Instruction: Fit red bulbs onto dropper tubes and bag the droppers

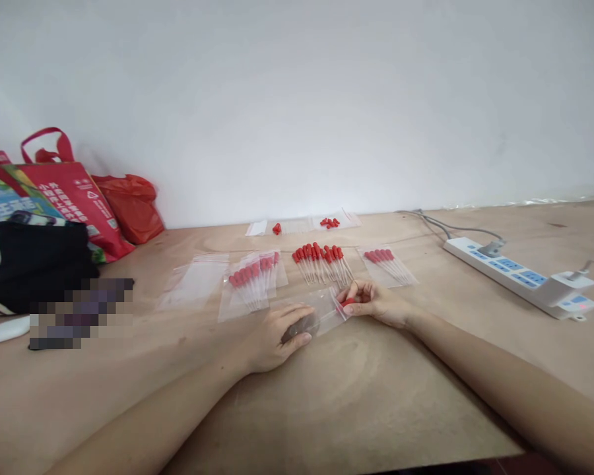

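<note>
My left hand (282,333) holds a clear zip bag (325,309) by its closed end, thumb and fingers pressed on the plastic. At the bag's open end my right hand (369,303) pinches a red-topped dropper (347,303); how far its tube reaches inside is hard to tell. Just beyond lies a row of loose red-topped droppers (321,260). Left of it are bags with red-topped droppers (252,280), and on the right is another such bag (389,266). Flat clear bags (193,280) lie farther left.
Near the wall, red rubber caps (329,223) and clear tubes (297,225) lie on plastic. A white power strip (509,267) with cables sits right. Red shopping bags (79,198), a black cloth bag (39,264) and a white object (4,330) are left.
</note>
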A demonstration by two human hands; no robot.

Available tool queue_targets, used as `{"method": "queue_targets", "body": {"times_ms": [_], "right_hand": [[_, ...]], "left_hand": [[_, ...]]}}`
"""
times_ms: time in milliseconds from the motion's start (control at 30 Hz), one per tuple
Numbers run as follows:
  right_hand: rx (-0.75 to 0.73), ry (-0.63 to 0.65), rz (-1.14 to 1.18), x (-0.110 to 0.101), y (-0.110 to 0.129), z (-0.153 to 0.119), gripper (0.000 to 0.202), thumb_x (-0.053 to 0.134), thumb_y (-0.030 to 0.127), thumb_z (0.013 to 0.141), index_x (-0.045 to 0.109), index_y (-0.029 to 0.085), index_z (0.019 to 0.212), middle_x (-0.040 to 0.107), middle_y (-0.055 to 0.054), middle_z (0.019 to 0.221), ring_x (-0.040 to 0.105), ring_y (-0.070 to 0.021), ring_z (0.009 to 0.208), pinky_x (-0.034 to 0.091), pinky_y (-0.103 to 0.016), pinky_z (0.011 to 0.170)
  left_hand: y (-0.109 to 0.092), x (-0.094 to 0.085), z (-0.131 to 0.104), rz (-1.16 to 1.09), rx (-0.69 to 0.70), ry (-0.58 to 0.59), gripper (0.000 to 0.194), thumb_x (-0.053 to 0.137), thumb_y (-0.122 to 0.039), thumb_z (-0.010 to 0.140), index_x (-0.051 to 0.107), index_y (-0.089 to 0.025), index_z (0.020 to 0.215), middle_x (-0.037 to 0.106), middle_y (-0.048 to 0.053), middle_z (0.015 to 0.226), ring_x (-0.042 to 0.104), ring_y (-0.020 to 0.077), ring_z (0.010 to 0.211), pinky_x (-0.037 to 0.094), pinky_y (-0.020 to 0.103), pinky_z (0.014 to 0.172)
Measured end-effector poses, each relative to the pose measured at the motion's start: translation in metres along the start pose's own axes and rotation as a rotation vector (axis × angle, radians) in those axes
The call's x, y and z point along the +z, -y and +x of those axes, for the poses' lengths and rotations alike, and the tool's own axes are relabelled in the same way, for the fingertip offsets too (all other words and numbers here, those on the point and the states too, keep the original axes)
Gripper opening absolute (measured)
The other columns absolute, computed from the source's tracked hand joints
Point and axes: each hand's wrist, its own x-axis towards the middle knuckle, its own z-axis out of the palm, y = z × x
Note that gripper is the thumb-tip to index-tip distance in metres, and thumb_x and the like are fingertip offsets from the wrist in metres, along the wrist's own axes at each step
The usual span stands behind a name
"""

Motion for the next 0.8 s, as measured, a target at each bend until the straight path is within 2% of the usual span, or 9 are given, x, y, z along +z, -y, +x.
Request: {"method": "queue_targets", "body": {"times_ms": [167, 333, 400, 500, 633, 700, 800], "right_hand": [[-0.033, 0.072, -0.135, -0.004, 0.002, -0.002, 0.030, 0.076, 0.027, 0.047, 0.053, 0.015, 0.061, 0.060, -0.002, 0.089, 0.057, -0.0108, 0.076, 0.044, -0.026, 0.070], [-0.127, 0.133, -0.319, 0.001, 0.006, 0.000, 0.021, 0.062, 0.037, 0.067, 0.063, 0.016, 0.071, 0.062, -0.001, 0.078, 0.056, -0.0108, 0.072, 0.042, -0.024, 0.067], [-0.143, 0.123, -0.340, 0.004, 0.006, 0.000, 0.022, 0.060, 0.038, 0.069, 0.063, 0.016, 0.072, 0.060, 0.001, 0.070, 0.054, -0.0092, 0.064, 0.042, -0.022, 0.061], [-0.055, 0.160, -0.225, 0.012, 0.004, -0.003, 0.023, 0.064, 0.036, 0.066, 0.057, 0.016, 0.072, 0.058, 0.003, 0.062, 0.054, -0.0078, 0.054, 0.042, -0.021, 0.053], [0.009, 0.263, 0.026, 0.024, 0.000, -0.008, 0.029, 0.064, 0.038, 0.066, 0.047, 0.017, 0.077, 0.061, 0.000, 0.072, 0.060, -0.0110, 0.065, 0.047, -0.027, 0.063], [-0.005, 0.269, 0.063, 0.024, -0.001, -0.007, 0.029, 0.066, 0.036, 0.065, 0.047, 0.017, 0.076, 0.061, 0.000, 0.076, 0.059, -0.0101, 0.068, 0.046, -0.028, 0.068], [0.013, 0.212, 0.007, 0.016, -0.002, -0.003, 0.029, 0.071, 0.032, 0.060, 0.051, 0.016, 0.073, 0.060, 0.001, 0.071, 0.056, -0.0083, 0.064, 0.044, -0.025, 0.066]], "left_hand": [[0.000, -0.001, 0.000, 0.005, 0.002, 0.013, 0.037, 0.045, -0.033, 0.083, 0.046, -0.022, 0.118, 0.050, 0.005, 0.123, 0.043, 0.0197, 0.114, 0.034, 0.038, 0.096], [0.001, -0.001, 0.000, 0.008, 0.009, 0.031, 0.037, 0.044, -0.033, 0.084, 0.047, -0.021, 0.118, 0.049, 0.006, 0.124, 0.042, 0.0189, 0.115, 0.034, 0.037, 0.096], [0.001, -0.001, 0.000, 0.010, 0.015, 0.028, 0.037, 0.044, -0.033, 0.083, 0.047, -0.021, 0.118, 0.049, 0.006, 0.124, 0.042, 0.0193, 0.115, 0.034, 0.037, 0.096], [0.001, 0.000, 0.000, 0.013, 0.018, 0.018, 0.036, 0.045, -0.033, 0.083, 0.048, -0.021, 0.117, 0.050, 0.006, 0.122, 0.043, 0.0203, 0.114, 0.035, 0.038, 0.095], [0.002, 0.002, 0.001, 0.009, 0.018, -0.001, 0.038, 0.045, -0.035, 0.083, 0.048, -0.020, 0.118, 0.050, 0.007, 0.123, 0.043, 0.0213, 0.114, 0.035, 0.039, 0.096], [0.002, 0.002, 0.001, 0.003, 0.016, 0.003, 0.039, 0.046, -0.035, 0.082, 0.047, -0.020, 0.118, 0.049, 0.007, 0.123, 0.042, 0.0212, 0.115, 0.035, 0.038, 0.096], [0.003, -0.002, 0.001, -0.021, 0.004, 0.030, 0.039, 0.047, -0.034, 0.082, 0.046, -0.022, 0.119, 0.048, 0.006, 0.125, 0.042, 0.0206, 0.116, 0.034, 0.038, 0.096]]}}
